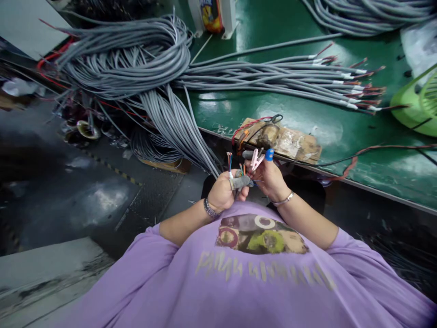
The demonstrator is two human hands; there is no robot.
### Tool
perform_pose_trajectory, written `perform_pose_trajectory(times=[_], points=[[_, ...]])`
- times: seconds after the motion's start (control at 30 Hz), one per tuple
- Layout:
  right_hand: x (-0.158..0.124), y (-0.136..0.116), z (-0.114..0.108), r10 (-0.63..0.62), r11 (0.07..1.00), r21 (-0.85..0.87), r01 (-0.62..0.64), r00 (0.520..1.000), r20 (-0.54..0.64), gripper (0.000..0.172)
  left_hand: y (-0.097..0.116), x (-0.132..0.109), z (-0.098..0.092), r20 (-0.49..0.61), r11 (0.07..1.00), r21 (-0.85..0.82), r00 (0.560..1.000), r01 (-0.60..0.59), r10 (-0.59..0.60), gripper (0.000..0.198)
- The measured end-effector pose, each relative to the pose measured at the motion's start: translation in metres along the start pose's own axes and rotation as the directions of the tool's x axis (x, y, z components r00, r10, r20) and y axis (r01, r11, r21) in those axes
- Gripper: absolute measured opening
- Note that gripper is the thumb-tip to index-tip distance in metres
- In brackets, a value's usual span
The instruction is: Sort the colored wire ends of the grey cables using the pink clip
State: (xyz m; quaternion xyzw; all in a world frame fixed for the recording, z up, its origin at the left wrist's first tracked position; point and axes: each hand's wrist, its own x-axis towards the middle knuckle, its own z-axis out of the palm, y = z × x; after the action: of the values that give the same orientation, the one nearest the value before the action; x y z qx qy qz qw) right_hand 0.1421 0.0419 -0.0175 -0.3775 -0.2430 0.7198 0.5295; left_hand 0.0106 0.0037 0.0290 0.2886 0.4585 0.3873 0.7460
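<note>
My left hand is closed round the end of a grey cable, from which thin coloured wires stick up. A grey sleeve covers its thumb, which points toward the other hand. Close beside it on the right, my right hand is closed on a pink clip. A blue cover sits on one of its fingertips. More coloured wire ends show between the two hands. Both hands are in front of my body at the table's edge, and some fingertips are hidden.
The green table bears a large coil of grey cables, a row of stripped cable ends, a stained wooden block and a green fan. A bundle of cables hangs over the edge. Red and black leads cross the front.
</note>
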Motion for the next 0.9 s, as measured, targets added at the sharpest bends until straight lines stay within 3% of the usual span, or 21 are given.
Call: perform_pose_trajectory(times=[0.1, 0.2, 0.57, 0.9], points=[[0.000, -0.005, 0.004, 0.156, 0.978, 0.126, -0.164, 0.985, 0.073, 0.063, -0.003, 0.001, -0.001, 0.008, 1.000, -0.006, 1.000, -0.006, 0.006, 0.042], [0.000, -0.009, 0.006, 0.205, 0.953, 0.202, -0.226, 0.972, 0.119, 0.061, -0.006, 0.002, -0.003, 0.015, 1.000, 0.006, 1.000, -0.012, 0.012, 0.043], [0.006, -0.004, 0.006, 0.180, 0.949, 0.258, -0.180, 0.983, 0.024, 0.049, -0.011, 0.003, -0.005, -0.026, 1.000, 0.015, 1.000, -0.013, 0.013, 0.040], [0.000, -0.009, 0.004, 0.196, 0.958, 0.197, -0.208, 0.977, 0.081, 0.064, -0.014, -0.001, -0.007, -0.033, 0.999, 0.034, 0.999, -0.024, 0.025, 0.041]])
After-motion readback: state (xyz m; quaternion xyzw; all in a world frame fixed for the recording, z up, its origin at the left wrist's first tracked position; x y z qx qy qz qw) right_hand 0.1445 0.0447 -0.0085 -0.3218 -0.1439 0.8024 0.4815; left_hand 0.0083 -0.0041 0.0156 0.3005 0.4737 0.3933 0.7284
